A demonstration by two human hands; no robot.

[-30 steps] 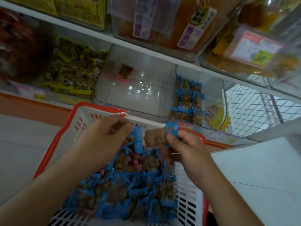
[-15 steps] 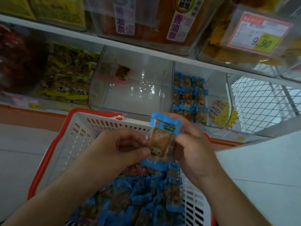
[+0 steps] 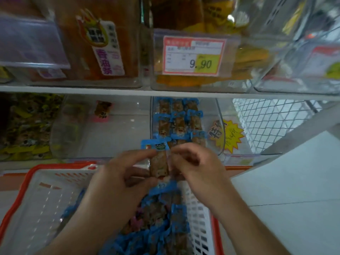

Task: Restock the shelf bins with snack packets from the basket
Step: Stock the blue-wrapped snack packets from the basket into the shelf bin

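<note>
- So in the last second the packet has gone from lying sideways in the right hand to standing upright between both hands, blue header on top. The left hand, which was down in the basket, has come up to help hold it.
- The view has also tipped up toward the shelf, so it looks like they're lining it up for the bin rather than digging for more.
- Grip right now: the left hand pinches the packet's left edge with thumb and fingertips, and the right hand pinches the right edge. Both are clamped on the same packet, nothing loose.
- It's in the air above the basket's far rim, just in front of the clear bin that already has matching blue packets stacked in neat rows.
- My guess is that's where it's headed, face-up like the others. The next bin left holds just one pink-ended packet, so probably not that one.
- The packet itself: small, long, blue strips at both ends, brown snack behind a clear-ish middle with a little cartoon print. It's a bit blurry so I can't read it.
- Loads more blue ones piled in the basket, so this job is nowhere near done.
</note>
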